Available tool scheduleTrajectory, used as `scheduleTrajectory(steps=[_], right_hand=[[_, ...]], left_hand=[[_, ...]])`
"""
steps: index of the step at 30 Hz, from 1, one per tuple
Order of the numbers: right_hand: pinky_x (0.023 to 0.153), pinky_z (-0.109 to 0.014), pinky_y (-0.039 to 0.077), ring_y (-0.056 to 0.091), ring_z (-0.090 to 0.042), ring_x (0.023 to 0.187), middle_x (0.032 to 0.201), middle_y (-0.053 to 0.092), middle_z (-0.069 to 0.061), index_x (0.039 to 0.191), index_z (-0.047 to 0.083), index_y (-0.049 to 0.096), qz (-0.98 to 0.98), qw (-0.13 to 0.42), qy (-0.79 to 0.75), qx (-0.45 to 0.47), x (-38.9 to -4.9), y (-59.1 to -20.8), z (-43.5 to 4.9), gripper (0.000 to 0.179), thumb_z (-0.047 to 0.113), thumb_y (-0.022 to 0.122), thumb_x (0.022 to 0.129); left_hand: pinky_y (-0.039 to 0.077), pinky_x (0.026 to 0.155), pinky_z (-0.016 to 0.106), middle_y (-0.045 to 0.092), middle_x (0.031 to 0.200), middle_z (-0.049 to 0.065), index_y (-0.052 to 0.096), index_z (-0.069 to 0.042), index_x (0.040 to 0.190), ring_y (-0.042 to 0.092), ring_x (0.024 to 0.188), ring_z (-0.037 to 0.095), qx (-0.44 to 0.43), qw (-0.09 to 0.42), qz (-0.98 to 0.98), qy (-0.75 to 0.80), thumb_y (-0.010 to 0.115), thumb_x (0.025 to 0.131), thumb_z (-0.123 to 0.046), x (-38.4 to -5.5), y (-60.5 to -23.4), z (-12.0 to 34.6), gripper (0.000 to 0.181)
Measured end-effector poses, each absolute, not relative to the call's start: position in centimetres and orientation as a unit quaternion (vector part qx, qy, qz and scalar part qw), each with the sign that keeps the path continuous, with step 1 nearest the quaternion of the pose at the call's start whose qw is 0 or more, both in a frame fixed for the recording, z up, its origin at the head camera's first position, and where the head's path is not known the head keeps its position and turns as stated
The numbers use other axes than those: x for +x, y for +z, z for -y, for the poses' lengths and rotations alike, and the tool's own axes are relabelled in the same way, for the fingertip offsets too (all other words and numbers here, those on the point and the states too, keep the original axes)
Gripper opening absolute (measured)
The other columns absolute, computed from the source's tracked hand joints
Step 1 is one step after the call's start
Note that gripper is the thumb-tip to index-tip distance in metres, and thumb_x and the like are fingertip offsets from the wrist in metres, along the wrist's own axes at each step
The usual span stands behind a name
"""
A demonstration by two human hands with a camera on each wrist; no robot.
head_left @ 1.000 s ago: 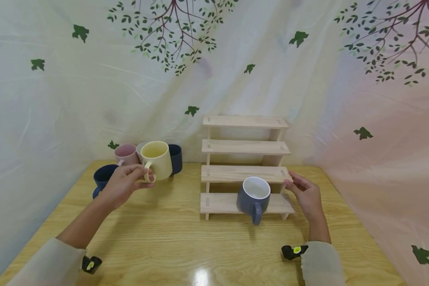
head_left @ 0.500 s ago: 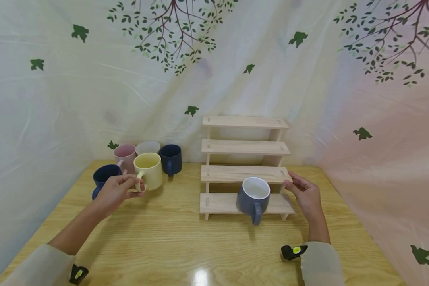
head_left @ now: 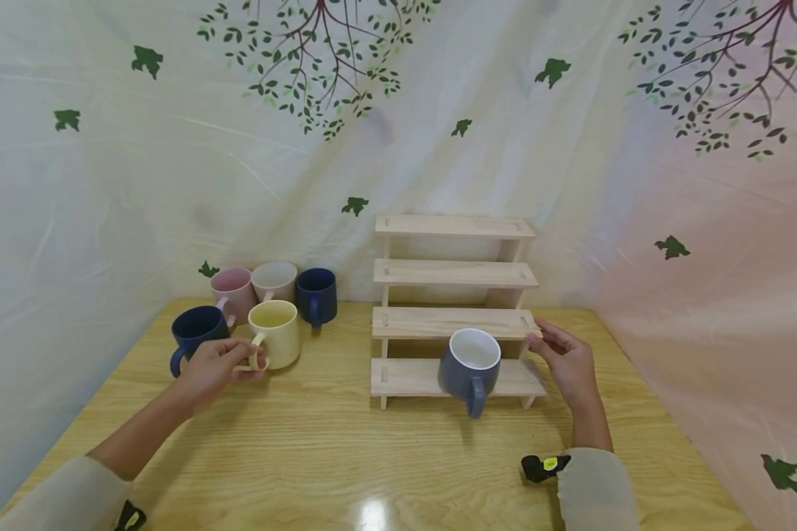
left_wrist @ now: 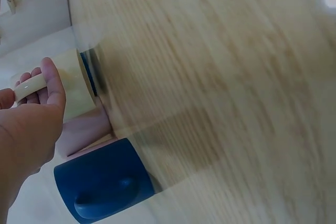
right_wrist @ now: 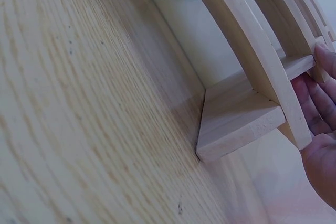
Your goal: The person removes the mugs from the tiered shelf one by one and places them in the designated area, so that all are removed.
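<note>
My left hand (head_left: 212, 369) holds a pale yellow mug (head_left: 280, 343) by its handle, upright, low in front of the other mugs. In the left wrist view the fingers curl through the handle of the yellow mug (left_wrist: 79, 90). Whether its base touches the table I cannot tell. My right hand (head_left: 570, 365) grips the right end of the second shelf from the bottom on a stepped wooden rack (head_left: 432, 323). In the right wrist view the thumb lies at the rack (right_wrist: 273, 72) edge with fingers beneath. A grey-blue mug (head_left: 461, 372) stands on the lowest shelf, handle forward.
Behind and left of the yellow mug stand a pink mug (head_left: 237, 299), a white mug (head_left: 274, 274), a navy mug (head_left: 322, 295) and another navy mug (head_left: 198, 328) near my left hand. All are on the wooden table (head_left: 345, 464). A printed curtain (head_left: 292, 184) hangs behind.
My left hand has brought the yellow mug left and down, from in front of the right navy mug to lower beside the left one. My right hand keeps its hold on the rack.
</note>
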State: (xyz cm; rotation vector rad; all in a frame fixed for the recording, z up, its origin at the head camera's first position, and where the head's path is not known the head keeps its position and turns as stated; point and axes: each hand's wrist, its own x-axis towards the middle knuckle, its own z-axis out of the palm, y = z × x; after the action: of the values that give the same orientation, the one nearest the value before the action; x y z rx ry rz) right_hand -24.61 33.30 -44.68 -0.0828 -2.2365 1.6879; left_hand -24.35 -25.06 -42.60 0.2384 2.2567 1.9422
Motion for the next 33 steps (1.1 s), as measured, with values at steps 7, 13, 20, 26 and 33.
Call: scheduleTrajectory(steps=[7,13,20,26,33], right_hand=[[0.084,-0.011,0.054,0.071,-0.002,0.087,0.1,0.071,0.015,0.142,0.003,0.06,0.783,0.172,0.597,-0.028,-24.7,-44.7,-33.2,0.058,0.032,0.076,0.094],[0.083,-0.011,0.054,0.071,-0.002,0.087,0.1,0.071,0.016,0.141,0.004,0.061,0.782,0.175,0.597,-0.031,-24.7,-44.9,-33.3,0.058,0.031,0.076,0.093],[0.083,-0.012,0.055,0.072,-0.004,0.087,0.099,0.071,0.015,0.141,0.003,0.061,0.78,0.176,0.599,-0.029,-24.8,-45.0,-33.3,0.057,0.031,0.077,0.093],[0.083,-0.011,0.055,0.072,-0.003,0.086,0.099,0.071,0.014,0.14,0.003,0.061,0.778,0.177,0.602,-0.033,-24.8,-44.9,-33.3,0.057,0.031,0.077,0.093],[0.083,-0.011,0.055,0.071,-0.002,0.085,0.098,0.071,0.014,0.14,0.002,0.062,0.778,0.176,0.602,-0.036,-24.7,-44.8,-33.1,0.056,0.03,0.077,0.093]], left_hand=[[0.06,0.09,0.037,0.063,0.101,0.016,0.057,0.019,0.117,0.066,0.099,0.02,0.064,0.084,-0.748,0.655,0.047,0.11,-0.015,-24.2,-43.7,25.6,0.036],[0.06,0.091,0.038,0.063,0.101,0.017,0.056,0.02,0.119,0.067,0.099,0.023,0.064,0.077,-0.747,0.657,0.048,0.11,-0.016,-24.0,-44.0,26.1,0.038],[0.06,0.091,0.039,0.063,0.101,0.016,0.056,0.021,0.118,0.068,0.098,0.023,0.062,0.063,-0.744,0.662,0.047,0.11,-0.015,-23.9,-44.3,26.9,0.037],[0.059,0.092,0.041,0.065,0.099,0.014,0.057,0.021,0.114,0.07,0.098,0.025,0.062,0.062,-0.728,0.68,0.049,0.109,-0.012,-24.1,-44.4,27.2,0.035],[0.058,0.094,0.042,0.064,0.1,0.013,0.057,0.018,0.114,0.069,0.098,0.023,0.051,0.074,-0.733,0.674,0.047,0.11,-0.013,-24.3,-44.4,27.7,0.033]])
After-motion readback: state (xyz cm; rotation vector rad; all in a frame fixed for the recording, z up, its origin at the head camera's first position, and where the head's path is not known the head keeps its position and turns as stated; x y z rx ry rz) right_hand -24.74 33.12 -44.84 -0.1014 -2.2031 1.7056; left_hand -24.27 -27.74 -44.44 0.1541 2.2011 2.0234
